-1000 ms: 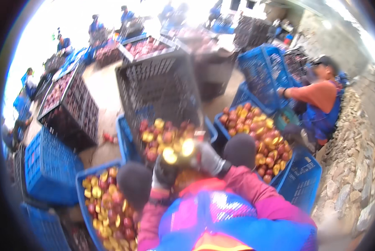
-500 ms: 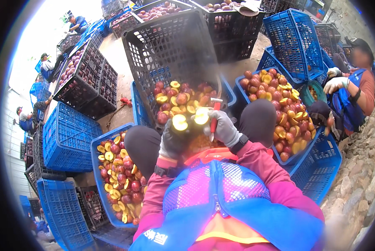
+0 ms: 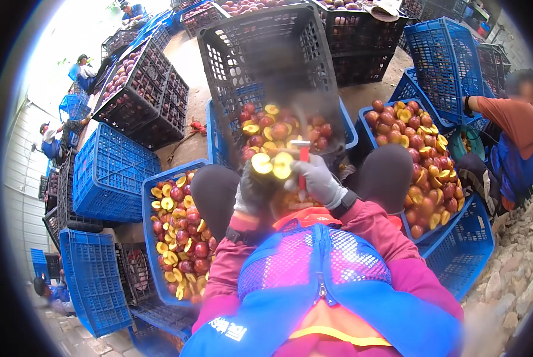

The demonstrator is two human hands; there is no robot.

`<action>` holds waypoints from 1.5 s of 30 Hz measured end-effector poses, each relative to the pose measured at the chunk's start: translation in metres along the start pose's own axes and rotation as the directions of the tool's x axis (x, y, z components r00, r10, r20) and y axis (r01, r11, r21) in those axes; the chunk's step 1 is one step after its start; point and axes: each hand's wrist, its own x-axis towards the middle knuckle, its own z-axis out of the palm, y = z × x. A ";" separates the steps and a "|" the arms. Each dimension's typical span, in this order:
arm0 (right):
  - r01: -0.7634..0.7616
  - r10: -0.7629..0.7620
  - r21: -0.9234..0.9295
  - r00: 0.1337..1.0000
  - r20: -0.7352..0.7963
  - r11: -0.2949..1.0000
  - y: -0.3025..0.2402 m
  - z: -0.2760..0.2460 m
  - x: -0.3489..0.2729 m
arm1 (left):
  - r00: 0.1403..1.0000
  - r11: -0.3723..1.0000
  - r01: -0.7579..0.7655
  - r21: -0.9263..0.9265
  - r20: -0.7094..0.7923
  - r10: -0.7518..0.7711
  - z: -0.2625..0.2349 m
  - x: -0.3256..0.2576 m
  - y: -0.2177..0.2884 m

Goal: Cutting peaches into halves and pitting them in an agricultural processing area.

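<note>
Both my hands are gloved and close together in front of my chest. My left hand (image 3: 252,191), in a dark and grey glove, is closed around a cut plum half (image 3: 261,163) with its yellow flesh facing up. My right hand (image 3: 321,182) grips a red-handled peeler (image 3: 303,168), its metal crosspiece pointing away from me. A second plum half (image 3: 282,166) sits beside the first, at my right fingertips; its exact support is blurred. Just beyond, whole and halved plums (image 3: 278,132) lie in a tilted black crate (image 3: 266,41).
Blue crates of plums flank my knees: one left (image 3: 153,238), one right (image 3: 367,128). A blue crate (image 3: 115,172) and black crates of plums (image 3: 135,95) stand at left. A co-worker (image 3: 516,125) sits at right, near an upright blue crate (image 3: 445,59). Stones (image 3: 504,285) cover the right-hand ground.
The whole view has shifted, moving the surroundings rightward. The two plum halves are now level and nearer each other. The co-worker's arm has risen toward the upright blue crate.
</note>
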 end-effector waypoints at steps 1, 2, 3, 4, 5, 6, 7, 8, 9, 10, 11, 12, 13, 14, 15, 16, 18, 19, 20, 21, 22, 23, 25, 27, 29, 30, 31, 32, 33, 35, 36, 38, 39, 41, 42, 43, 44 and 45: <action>-0.014 0.021 -0.102 0.998 0.062 0.995 -0.005 0.009 -0.001 | 0.999 0.998 -0.033 0.049 -0.033 0.035 0.001 0.000 -0.001; -0.021 0.047 -0.203 0.991 0.122 0.979 -0.006 0.016 0.000 | 0.990 0.956 -0.124 0.265 -0.033 0.138 -0.005 -0.001 -0.005; 0.042 -0.022 -0.208 0.995 0.095 0.977 -0.004 0.022 0.002 | 0.993 0.989 -0.059 0.134 -0.095 0.072 -0.014 0.004 -0.010; 0.102 -0.088 -0.215 0.993 0.075 0.971 -0.001 0.030 0.005 | 0.986 1.000 -0.012 -0.012 -0.164 0.010 -0.025 0.007 -0.015; 0.109 -0.103 -0.166 0.994 0.045 0.980 -0.003 0.031 0.007 | 0.971 0.988 0.016 -0.156 -0.232 -0.053 -0.036 0.009 -0.019; 0.120 -0.119 -0.117 0.993 0.009 0.986 -0.005 0.031 0.010 | 0.967 0.921 0.078 -0.381 -0.198 -0.163 -0.038 0.010 -0.008; 0.133 -0.135 -0.070 0.990 -0.027 0.989 -0.007 0.030 0.013 | 0.955 0.801 0.134 -0.584 -0.139 -0.261 -0.036 0.009 0.001; 0.088 -0.091 -0.072 0.995 -0.039 0.994 -0.013 0.025 0.009 | 0.976 0.903 0.084 -0.422 -0.149 -0.160 -0.032 0.003 0.002; 0.047 -0.050 -0.072 0.998 -0.044 0.996 -0.018 0.021 0.007 | 0.986 0.970 0.013 -0.243 -0.160 -0.054 -0.029 -0.004 0.005; 0.060 -0.063 -0.058 0.997 -0.044 0.996 -0.016 0.018 0.006 | 0.987 0.952 -0.001 -0.306 -0.153 -0.048 -0.033 -0.005 0.010; 0.074 -0.076 -0.045 0.996 -0.045 0.996 -0.011 0.016 0.003 | 0.988 0.959 -0.018 -0.283 -0.151 -0.026 -0.042 -0.009 0.017; 0.085 -0.087 -0.032 0.995 -0.046 0.996 -0.009 0.013 -0.001 | 0.971 0.998 -0.061 0.023 -0.228 0.065 -0.056 -0.012 0.035; 0.062 -0.063 -0.021 0.995 -0.078 0.998 -0.010 0.006 -0.005 | 0.948 0.953 -0.066 0.294 -0.278 0.152 -0.073 -0.009 0.051; 0.033 -0.034 -0.008 0.994 -0.100 0.999 -0.010 0.000 -0.009 | 0.910 0.856 -0.048 0.515 -0.331 0.251 -0.094 -0.011 0.070; 0.002 -0.001 0.008 0.993 -0.120 1.000 -0.008 -0.006 -0.012 | 0.856 0.777 -0.045 0.628 -0.376 0.354 -0.113 -0.016 0.088; -0.013 0.019 0.039 0.988 -0.156 0.999 -0.007 -0.013 -0.015 | 0.786 0.692 -0.040 0.720 -0.405 0.467 -0.135 -0.022 0.111; 0.006 -0.006 0.003 0.989 -0.150 1.000 -0.009 -0.022 -0.019 | 0.611 0.508 0.010 0.861 -0.408 0.679 -0.176 -0.043 0.161; 0.017 -0.019 -0.013 0.989 -0.146 1.000 -0.009 -0.025 -0.021 | 0.534 0.419 0.039 0.907 -0.373 0.759 -0.194 -0.055 0.186; 0.036 -0.035 0.004 0.988 -0.150 0.999 -0.006 -0.028 -0.019 | 0.467 0.343 0.060 0.938 -0.330 0.821 -0.207 -0.067 0.211; 0.029 -0.025 0.023 0.987 -0.156 0.999 -0.003 -0.029 -0.018 | 0.452 0.319 0.050 0.946 -0.307 0.838 -0.207 -0.071 0.228; 0.029 -0.023 0.034 0.984 -0.176 0.999 -0.003 -0.033 -0.016 | 0.492 0.330 0.002 0.944 -0.288 0.821 -0.190 -0.064 0.230; 0.027 -0.019 0.037 0.979 -0.202 0.999 -0.003 -0.039 -0.017 | 0.590 0.432 -0.042 0.901 -0.327 0.738 -0.149 -0.046 0.215; 0.008 -0.002 0.025 0.972 -0.233 1.000 -0.007 -0.036 -0.021 | 0.761 0.549 -0.043 0.835 -0.329 0.559 -0.080 -0.018 0.189; -0.023 0.020 -0.011 0.968 -0.251 1.000 -0.014 -0.037 -0.025 | 0.902 0.529 0.005 0.849 -0.232 0.364 -0.037 0.021 0.162; -0.084 0.061 -0.083 0.966 -0.251 0.993 -0.019 -0.038 -0.032 | 0.925 0.319 -0.055 0.946 -0.072 0.374 -0.048 0.083 0.124; -0.104 0.066 -0.109 0.950 -0.306 0.989 -0.025 -0.029 -0.036 | 0.923 0.152 -0.070 0.986 0.006 0.385 -0.055 0.114 0.106; -0.104 0.052 -0.149 0.947 -0.318 0.983 -0.020 -0.037 -0.039 | 0.944 -0.054 0.007 0.999 0.012 0.330 -0.043 0.137 0.088; -0.102 0.037 -0.190 0.946 -0.321 0.976 -0.014 -0.046 -0.041 | 0.960 -0.269 0.064 0.961 0.014 0.280 -0.031 0.156 0.073; -0.098 0.018 -0.233 0.945 -0.326 0.967 -0.013 -0.053 -0.041 | 0.989 -0.368 0.145 0.919 -0.124 0.081 -0.019 0.171 0.059; -0.096 -0.015 -0.298 0.937 -0.348 0.950 -0.017 -0.050 -0.044 | 0.896 -0.594 0.129 0.794 -0.350 -0.273 -0.025 0.184 0.029; -0.095 -0.022 -0.317 0.937 -0.348 0.944 -0.017 -0.046 -0.045 | 0.801 -0.670 0.049 0.740 -0.430 -0.417 -0.045 0.184 0.011; -0.088 -0.047 -0.340 0.928 -0.369 0.936 -0.021 -0.042 -0.047 | 0.771 -0.806 -0.027 0.592 -0.501 -0.393 -0.075 0.179 -0.028; -0.091 -0.057 -0.349 0.918 -0.393 0.933 -0.022 -0.044 -0.050 | 0.781 -0.793 -0.007 0.610 -0.492 -0.385 -0.070 0.174 -0.032; -0.011 -0.113 -0.346 0.935 -0.337 0.938 -0.028 -0.051 -0.057 | 0.804 -0.765 0.034 0.643 -0.472 -0.361 -0.058 0.169 -0.037; 0.038 -0.145 -0.342 0.945 -0.293 0.939 -0.032 -0.051 -0.058 | 0.821 -0.705 0.054 0.707 -0.433 -0.371 -0.060 0.166 -0.024; 0.039 -0.144 -0.330 0.942 -0.302 0.943 -0.037 -0.054 -0.060 | 0.863 -0.610 0.080 0.789 -0.361 -0.354 -0.049 0.165 -0.016; 0.040 -0.144 -0.319 0.940 -0.310 0.947 -0.040 -0.057 -0.063 | 0.924 -0.335 0.133 0.933 -0.239 -0.299 -0.040 0.158 -0.008; 0.040 -0.139 -0.305 0.940 -0.311 0.951 -0.042 -0.057 -0.065 | 0.963 -0.027 0.129 0.991 -0.131 -0.237 -0.030 0.147 0.004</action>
